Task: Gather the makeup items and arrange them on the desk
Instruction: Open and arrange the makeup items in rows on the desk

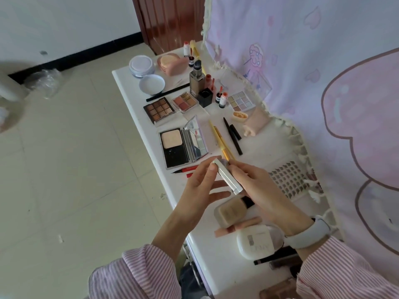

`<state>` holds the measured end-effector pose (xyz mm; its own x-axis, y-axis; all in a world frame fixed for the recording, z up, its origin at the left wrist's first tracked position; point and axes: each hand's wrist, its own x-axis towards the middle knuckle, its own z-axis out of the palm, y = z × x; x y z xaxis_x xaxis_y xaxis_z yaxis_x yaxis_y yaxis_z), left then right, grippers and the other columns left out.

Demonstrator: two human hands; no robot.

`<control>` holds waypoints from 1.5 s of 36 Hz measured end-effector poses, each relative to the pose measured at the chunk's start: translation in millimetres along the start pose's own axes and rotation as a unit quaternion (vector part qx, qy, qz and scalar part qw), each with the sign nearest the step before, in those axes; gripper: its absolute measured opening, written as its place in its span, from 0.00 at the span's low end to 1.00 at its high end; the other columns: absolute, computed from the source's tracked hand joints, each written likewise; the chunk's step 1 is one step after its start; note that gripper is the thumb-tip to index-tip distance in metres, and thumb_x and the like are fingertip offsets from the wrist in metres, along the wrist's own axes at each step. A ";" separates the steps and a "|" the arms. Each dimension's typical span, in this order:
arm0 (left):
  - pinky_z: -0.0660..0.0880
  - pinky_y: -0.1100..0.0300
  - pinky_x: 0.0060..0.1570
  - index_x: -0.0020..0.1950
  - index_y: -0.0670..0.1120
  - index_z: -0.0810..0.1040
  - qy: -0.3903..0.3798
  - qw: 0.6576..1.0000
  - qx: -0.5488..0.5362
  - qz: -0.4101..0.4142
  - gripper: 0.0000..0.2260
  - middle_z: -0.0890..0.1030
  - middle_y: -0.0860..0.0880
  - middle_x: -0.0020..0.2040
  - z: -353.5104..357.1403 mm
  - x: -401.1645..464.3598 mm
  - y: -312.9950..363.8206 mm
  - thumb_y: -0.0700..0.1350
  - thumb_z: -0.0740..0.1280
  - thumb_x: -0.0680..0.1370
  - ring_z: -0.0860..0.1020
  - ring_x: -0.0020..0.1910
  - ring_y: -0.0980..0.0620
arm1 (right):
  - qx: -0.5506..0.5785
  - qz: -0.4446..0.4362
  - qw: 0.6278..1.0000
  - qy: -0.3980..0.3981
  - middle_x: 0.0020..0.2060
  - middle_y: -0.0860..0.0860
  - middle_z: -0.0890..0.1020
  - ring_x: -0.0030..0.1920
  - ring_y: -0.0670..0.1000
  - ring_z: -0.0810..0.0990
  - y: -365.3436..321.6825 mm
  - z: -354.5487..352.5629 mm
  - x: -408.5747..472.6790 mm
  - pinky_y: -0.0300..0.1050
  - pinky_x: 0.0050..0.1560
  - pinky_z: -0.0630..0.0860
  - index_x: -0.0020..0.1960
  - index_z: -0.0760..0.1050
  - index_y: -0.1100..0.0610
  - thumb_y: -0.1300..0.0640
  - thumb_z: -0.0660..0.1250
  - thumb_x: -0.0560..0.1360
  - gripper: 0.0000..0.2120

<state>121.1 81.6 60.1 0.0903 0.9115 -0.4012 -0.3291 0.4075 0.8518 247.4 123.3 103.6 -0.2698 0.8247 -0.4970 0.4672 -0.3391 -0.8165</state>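
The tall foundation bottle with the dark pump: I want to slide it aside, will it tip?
Probably, if pushed high: the foundation bottle stands upright, tall on a small base. It looks rigid, likely heavy. The black cube beside it could get knocked.

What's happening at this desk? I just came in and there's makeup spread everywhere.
A person in a pink striped shirt is sorting makeup on a white desk. Both hands hold a slim silver compact above the desk: the left hand pinches its far end, the right hand grips it from the other side. Already laid out are an open powder compact, a brown eyeshadow palette and yellow-handled brushes. A foundation bottle lies under the hands.
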 end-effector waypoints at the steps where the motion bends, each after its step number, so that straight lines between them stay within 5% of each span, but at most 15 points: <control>1: 0.78 0.51 0.52 0.62 0.52 0.73 0.010 1.000 -0.007 0.001 0.17 0.80 0.46 0.55 0.2 0.6 -0.7 0.54 0.58 0.76 0.80 0.51 0.48 | -0.008 -0.013 1.000 -0.011 0.47 0.49 0.80 0.49 0.47 0.79 -1.7 -1.7 -1.2 0.41 0.52 0.77 0.57 0.73 0.43 0.53 0.57 0.79 0.10; 5: 0.78 0.55 0.49 0.63 0.47 0.73 0.067 0.998 0.005 0.009 0.23 0.78 0.46 0.58 0.2 6.5 -0.9 0.58 0.60 0.73 0.79 0.55 0.47 | 0.048 0.010 0.997 -0.054 0.42 0.45 0.78 0.47 0.45 0.78 1.2 -8.9 -3.3 0.44 0.58 0.76 0.63 0.73 0.48 0.52 0.58 0.79 0.14; 9: 0.79 0.53 0.51 0.62 0.46 0.73 0.079 0.997 0.020 -0.002 0.20 0.78 0.46 0.58 2.5 9.3 0.7 0.57 0.58 0.76 0.78 0.57 0.49 | 0.045 0.004 0.993 -0.109 0.56 0.50 0.79 0.56 0.47 0.77 3.4 -14.4 -4.5 0.47 0.61 0.74 0.67 0.70 0.49 0.44 0.58 0.75 0.21; 12: 0.75 0.51 0.57 0.63 0.50 0.71 0.105 0.993 0.057 0.017 0.16 0.76 0.48 0.59 6.0 9.9 0.0 0.55 0.55 0.79 0.75 0.60 0.50 | -0.030 0.012 0.994 -0.106 0.47 0.49 0.81 0.49 0.46 0.79 1.9 -14.3 -5.9 0.46 0.59 0.73 0.59 0.75 0.49 0.36 0.53 0.71 0.25; 16: 0.69 0.50 0.64 0.69 0.61 0.63 0.083 0.996 0.008 0.016 0.21 0.71 0.50 0.66 12.9 9.1 2.2 0.62 0.55 0.76 0.73 0.64 0.50 | -0.057 -0.021 0.997 -0.043 0.41 0.50 0.80 0.45 0.49 0.81 1.8 -10.1 -4.5 0.50 0.57 0.76 0.42 0.73 0.48 0.46 0.53 0.79 0.14; 20: 0.72 0.45 0.62 0.71 0.57 0.62 0.059 0.998 -0.028 0.009 0.28 0.73 0.45 0.65 13.7 11.9 4.9 0.66 0.56 0.74 0.75 0.62 0.47 | 0.012 -0.042 0.999 -0.018 0.46 0.46 0.83 0.47 0.44 0.82 2.3 -13.2 -3.5 0.43 0.55 0.77 0.57 0.77 0.51 0.58 0.57 0.79 0.12; 23: 0.74 0.46 0.59 0.72 0.48 0.61 0.082 0.996 -0.041 -0.005 0.31 0.79 0.48 0.54 13.3 14.7 9.2 0.60 0.62 0.73 0.80 0.55 0.48 | -0.005 -0.102 0.994 -0.027 0.50 0.41 0.81 0.51 0.41 0.80 2.6 -18.1 -7.1 0.42 0.57 0.76 0.53 0.75 0.42 0.62 0.58 0.78 0.16; 26: 0.77 0.46 0.55 0.62 0.38 0.67 0.075 0.995 -0.062 -0.036 0.27 0.79 0.41 0.46 14.4 15.5 10.3 0.57 0.65 0.75 0.81 0.51 0.42 | -0.021 -0.148 0.986 -0.069 0.54 0.40 0.80 0.56 0.39 0.77 1.9 -20.0 -8.8 0.37 0.60 0.73 0.55 0.75 0.43 0.64 0.60 0.77 0.17; 31: 0.79 0.52 0.46 0.50 0.42 0.70 0.034 0.986 -0.140 -0.088 0.21 0.74 0.37 0.46 19.1 13.4 14.5 0.62 0.59 0.76 0.78 0.46 0.44 | -0.184 -0.211 0.959 -0.035 0.56 0.43 0.75 0.52 0.39 0.73 6.6 -17.4 -4.9 0.25 0.50 0.67 0.64 0.73 0.50 0.61 0.63 0.76 0.17; 34: 0.77 0.47 0.53 0.45 0.38 0.78 0.052 0.981 -0.156 -0.104 0.27 0.78 0.38 0.43 21.9 13.0 17.8 0.63 0.58 0.75 0.78 0.48 0.40 | -0.259 -0.256 0.931 -0.005 0.54 0.45 0.74 0.53 0.42 0.72 9.6 -16.7 -2.7 0.25 0.52 0.67 0.64 0.73 0.55 0.63 0.64 0.74 0.19; 38: 0.80 0.48 0.47 0.35 0.45 0.84 0.049 0.968 -0.212 -0.127 0.23 0.82 0.44 0.35 22.1 13.5 17.0 0.61 0.61 0.75 0.80 0.44 0.41 | -0.312 -0.268 0.911 -0.015 0.53 0.48 0.76 0.51 0.44 0.73 9.6 -20.1 -1.1 0.31 0.53 0.69 0.62 0.74 0.57 0.62 0.65 0.74 0.17; 41: 0.80 0.50 0.42 0.33 0.44 0.82 0.055 0.961 -0.234 -0.135 0.22 0.82 0.44 0.33 24.4 13.3 13.9 0.60 0.62 0.74 0.81 0.42 0.41 | -0.338 -0.263 0.903 -0.013 0.52 0.50 0.77 0.51 0.47 0.74 9.4 -21.9 -1.8 0.38 0.54 0.70 0.62 0.73 0.57 0.62 0.64 0.74 0.17; 48: 0.80 0.47 0.43 0.50 0.41 0.72 0.075 0.971 -0.187 -0.131 0.21 0.80 0.41 0.39 36.1 20.0 13.7 0.59 0.63 0.74 0.81 0.41 0.42 | -0.387 -0.266 0.881 0.054 0.42 0.54 0.79 0.42 0.51 0.78 16.2 -16.6 -2.4 0.38 0.41 0.70 0.51 0.75 0.62 0.67 0.71 0.64 0.17; 54: 0.79 0.47 0.46 0.33 0.43 0.78 0.058 0.974 -0.174 -0.130 0.22 0.81 0.42 0.37 43.3 27.9 14.9 0.58 0.60 0.76 0.81 0.40 0.45 | -0.381 -0.251 0.887 0.072 0.46 0.54 0.77 0.46 0.50 0.75 19.9 -20.2 -1.1 0.37 0.44 0.68 0.55 0.73 0.64 0.67 0.67 0.67 0.16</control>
<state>159.4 115.5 76.1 0.1137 0.7595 -0.6405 -0.6092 0.5626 0.5589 274.0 124.8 93.9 -0.5206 0.8529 -0.0399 0.7669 0.4465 -0.4610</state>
